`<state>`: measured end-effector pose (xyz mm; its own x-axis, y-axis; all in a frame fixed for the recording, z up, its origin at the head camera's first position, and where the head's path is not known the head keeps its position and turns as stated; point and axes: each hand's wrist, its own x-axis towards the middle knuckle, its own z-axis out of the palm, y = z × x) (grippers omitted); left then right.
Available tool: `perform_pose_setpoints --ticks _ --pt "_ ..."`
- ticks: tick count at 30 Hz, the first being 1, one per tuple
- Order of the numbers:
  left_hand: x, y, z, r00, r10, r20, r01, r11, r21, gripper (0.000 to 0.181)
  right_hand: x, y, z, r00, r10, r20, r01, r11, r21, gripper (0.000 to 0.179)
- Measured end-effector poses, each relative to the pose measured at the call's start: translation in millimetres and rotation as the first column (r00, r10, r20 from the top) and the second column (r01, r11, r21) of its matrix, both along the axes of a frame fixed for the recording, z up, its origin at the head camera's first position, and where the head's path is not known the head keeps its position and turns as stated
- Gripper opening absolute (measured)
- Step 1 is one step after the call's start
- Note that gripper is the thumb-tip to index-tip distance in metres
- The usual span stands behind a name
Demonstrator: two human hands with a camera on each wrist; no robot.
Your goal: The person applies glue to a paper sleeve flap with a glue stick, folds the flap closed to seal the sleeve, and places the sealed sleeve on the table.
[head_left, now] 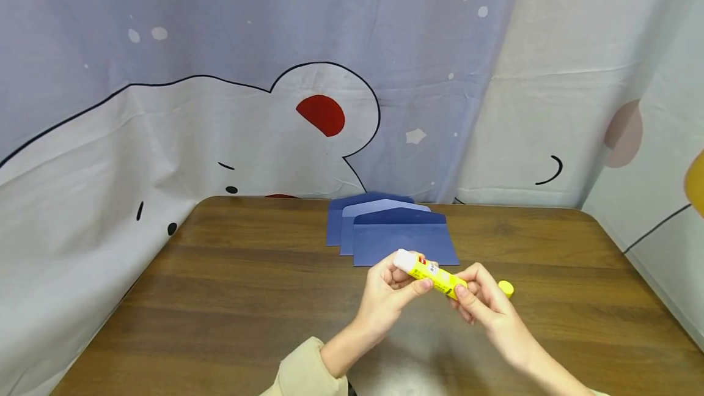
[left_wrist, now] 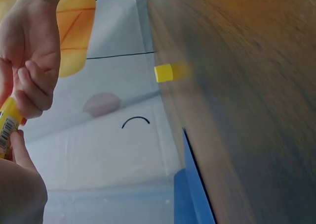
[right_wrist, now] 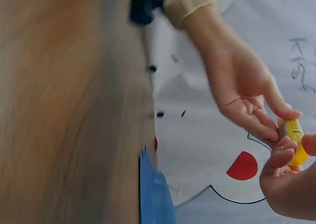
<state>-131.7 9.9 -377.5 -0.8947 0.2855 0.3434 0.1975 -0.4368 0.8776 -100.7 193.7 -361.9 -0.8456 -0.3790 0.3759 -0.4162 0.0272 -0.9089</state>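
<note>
The glue stick (head_left: 434, 275) is bright yellow with a white tip (head_left: 404, 260), dark print, a small red mark and a black-and-white barcode (left_wrist: 7, 130), and the cap (head_left: 506, 288) is plain yellow. The envelopes (head_left: 406, 245) are blue, the middle one's flap (head_left: 379, 206) a paler periwinkle, on a brown table (head_left: 247, 274) streaked with darker wood grain. The curtain (head_left: 209, 11) is lavender-blue with white dots and stars, white figures outlined in black, and red, dusky pink and orange-yellow patches; the sleeve (head_left: 307, 373) is plain beige.
</note>
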Motion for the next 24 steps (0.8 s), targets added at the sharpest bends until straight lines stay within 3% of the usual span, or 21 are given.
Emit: perform_pose_setpoints --ticks 1,2,3,6,7,8,9,10,11,13,14,15,17,19,21,24 --pt "-0.7 -0.8 -0.6 1.000 -0.012 -0.016 0.011 1.000 -0.002 0.043 -2.2 2.7 -0.1 0.995 0.082 0.064 -0.079 0.996 -0.044 0.020" --pt "-1.4 -1.6 -1.3 0.999 -0.023 -0.037 0.022 1.000 -0.006 0.043 -4.3 5.7 -0.1 0.975 0.173 0.139 -0.161 0.982 -0.094 0.021" --pt "-2.1 -2.6 -2.1 0.998 -0.034 -0.058 0.034 0.999 -0.010 0.045 -6.0 8.8 -0.2 0.942 0.257 0.215 -0.229 0.963 -0.144 0.023" --pt "-4.6 -6.4 -4.3 0.992 -0.089 -0.092 0.086 0.996 -0.033 0.054 -9.9 16.8 -1.9 0.790 0.470 0.394 -0.366 0.877 -0.312 0.030" --pt "-5.6 -7.6 -4.9 0.990 -0.101 -0.103 0.097 0.994 -0.043 0.059 -10.7 18.3 -2.7 0.749 0.510 0.423 -0.383 0.855 -0.351 0.032" --pt "-6.4 -8.7 -5.1 0.987 -0.110 -0.114 0.105 0.993 -0.053 0.062 -10.8 19.2 -3.2 0.723 0.528 0.445 -0.388 0.844 -0.370 0.033" --pt "-7.3 -9.6 -5.1 0.986 -0.116 -0.117 0.109 0.992 -0.063 0.064 -10.6 19.2 -3.6 0.724 0.526 0.446 -0.387 0.845 -0.368 0.034" --pt "-7.9 -10.2 -4.8 0.986 -0.119 -0.113 0.111 0.991 -0.074 0.065 -9.9 18.3 -4.2 0.750 0.505 0.426 -0.382 0.858 -0.345 0.033" --pt "-8.5 -10.5 -4.3 0.987 -0.114 -0.111 0.106 0.991 -0.082 0.064 -9.1 16.9 -4.7 0.797 0.458 0.393 -0.362 0.884 -0.296 0.032" --pt "-9.0 -10.4 -2.4 0.992 -0.089 -0.095 0.080 0.993 -0.090 0.057 -6.3 12.3 -5.3 0.912 0.313 0.264 -0.277 0.947 -0.165 0.026" --pt "-8.8 -10.2 -1.0 0.994 -0.074 -0.077 0.067 0.994 -0.089 0.053 -4.6 9.7 -5.3 0.956 0.222 0.189 -0.207 0.973 -0.099 0.023" --pt "-8.3 -9.9 0.5 0.996 -0.064 -0.054 0.059 0.995 -0.085 0.051 -3.1 7.0 -5.2 0.985 0.131 0.111 -0.127 0.991 -0.041 0.023" --pt "-7.5 -9.1 2.6 0.999 -0.050 -0.011 0.049 0.996 -0.068 0.050 -1.3 2.8 -5.1 1.000 -0.009 -0.009 0.009 1.000 0.022 0.024" --pt "-6.9 -8.2 3.4 0.999 -0.043 0.027 0.044 0.998 -0.050 0.052 0.0 0.2 -4.5 0.994 -0.085 -0.067 0.088 0.995 0.043 0.024" --pt "-7.1 -7.7 2.9 0.997 -0.056 0.049 0.058 0.998 -0.034 0.055 -0.9 -0.5 -3.7 0.993 -0.084 -0.078 0.087 0.996 0.030 0.021" --pt "-8.7 -7.6 0.9 0.996 -0.071 0.058 0.072 0.997 -0.027 0.056 -3.4 0.8 -2.3 0.999 -0.014 -0.042 0.014 1.000 -0.003 0.022"
